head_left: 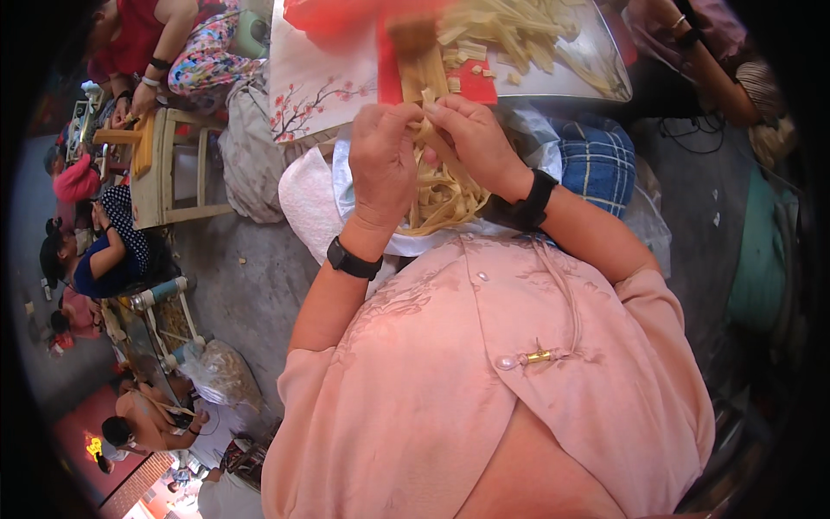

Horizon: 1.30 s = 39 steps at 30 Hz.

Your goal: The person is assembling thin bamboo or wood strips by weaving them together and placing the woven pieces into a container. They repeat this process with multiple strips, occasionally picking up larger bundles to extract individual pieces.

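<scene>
Both of my hands meet just in front of the table edge, over my lap. The fingers of my left hand (386,160) are pinched at one side of a flat, straw-coloured strip (425,130). My right hand (478,143) grips the same strip from the other side, fingertips almost touching the left ones. Whether the strip is woven or plain, I cannot tell. Below the hands, a loose heap of long straw-coloured strip (450,199) lies curled on white cloth in my lap.
More pale strips (519,30) and small cut pieces lie on the table (303,73), near a red plastic bag (333,22). A wooden stool (173,186) stands to the left. Other people sit left and right. A blue plaid cloth (596,164) is beside my right forearm.
</scene>
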Motion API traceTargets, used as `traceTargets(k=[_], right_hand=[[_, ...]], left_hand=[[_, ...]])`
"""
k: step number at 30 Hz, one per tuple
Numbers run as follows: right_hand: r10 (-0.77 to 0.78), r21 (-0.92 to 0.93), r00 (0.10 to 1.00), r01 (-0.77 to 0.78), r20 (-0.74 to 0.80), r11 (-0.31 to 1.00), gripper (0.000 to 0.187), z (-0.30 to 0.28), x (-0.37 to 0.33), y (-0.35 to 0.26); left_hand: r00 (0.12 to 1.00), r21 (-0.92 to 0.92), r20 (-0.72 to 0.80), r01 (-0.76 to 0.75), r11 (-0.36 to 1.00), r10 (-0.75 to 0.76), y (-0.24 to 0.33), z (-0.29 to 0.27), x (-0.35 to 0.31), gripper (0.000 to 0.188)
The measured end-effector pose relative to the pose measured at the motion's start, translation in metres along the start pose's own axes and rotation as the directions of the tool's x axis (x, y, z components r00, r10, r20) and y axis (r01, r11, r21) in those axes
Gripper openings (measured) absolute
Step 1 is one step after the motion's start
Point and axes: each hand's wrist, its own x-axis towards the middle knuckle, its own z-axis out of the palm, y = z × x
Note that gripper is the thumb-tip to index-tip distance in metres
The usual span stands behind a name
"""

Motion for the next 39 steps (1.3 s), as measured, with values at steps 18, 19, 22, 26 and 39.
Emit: traceTargets(k=[18,19,22,26,39], right_hand=[[-0.153,-0.404,0.976,0.203,0.152,0.892,0.020,-0.006,-0.012,-0.048],[-0.107,-0.330,0.984,0.149,0.141,0.932,0.020,-0.005,-0.012,-0.046],[-0.001,-0.109,0.980,0.023,0.200,0.994,0.018,-0.005,-0.010,-0.040],[0.141,0.003,0.937,-0.150,0.318,0.989,0.020,-0.015,-0.004,-0.039],[0.250,0.135,0.962,-0.264,0.110,0.955,0.036,-0.051,0.015,-0.023]], left_hand=[[0.921,-0.764,0.225,0.369,0.529,-0.318,0.017,-0.020,0.010,0.018],[0.938,-0.740,0.192,0.331,0.586,-0.287,0.013,-0.018,0.010,0.019],[0.959,-0.720,0.149,0.272,0.639,-0.241,0.007,-0.011,0.010,0.016],[0.959,-0.651,0.118,0.271,0.709,-0.258,-0.003,-0.010,0.000,0.009],[0.953,-0.606,0.032,0.258,0.752,-0.301,0.002,-0.015,0.007,0.015]])
